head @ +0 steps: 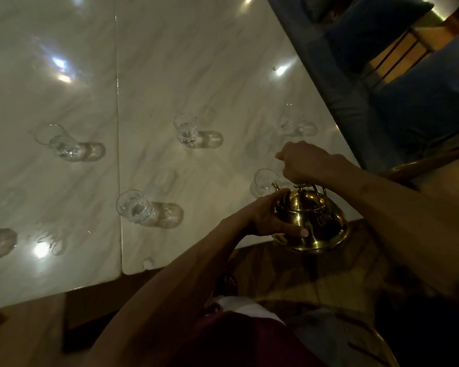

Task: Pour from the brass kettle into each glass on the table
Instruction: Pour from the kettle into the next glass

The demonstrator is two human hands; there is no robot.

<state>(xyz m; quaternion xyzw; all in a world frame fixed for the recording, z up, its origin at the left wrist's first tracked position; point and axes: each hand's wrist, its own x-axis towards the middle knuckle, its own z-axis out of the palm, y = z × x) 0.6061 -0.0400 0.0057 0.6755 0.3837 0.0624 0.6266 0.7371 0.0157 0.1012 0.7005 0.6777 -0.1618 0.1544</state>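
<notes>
- Pale, glossy marble-patterned desk (pixel 170 62) fills most of the dim head view, with bright light spots and a seam running down it.
- Round, polished brass kettle (pixel 312 223) hangs at the desk's near right corner, its spout tip just beside the nearest small clear glass (pixel 264 182).
- Right hand (pixel 306 161) is clenched around the kettle's arched handle from above.
- Left hand (pixel 273 218) cups the kettle's side, thumb pressed on the belly and forefinger up near the lid.
- Four more clear glasses stand well apart: near-centre glass (pixel 135 209), middle glass (pixel 186 128), far-left glass (pixel 56 140) and far-right glass (pixel 292 120).
- Blue cushioned seating (pixel 421 102) lies beyond the desk's right edge.
</notes>
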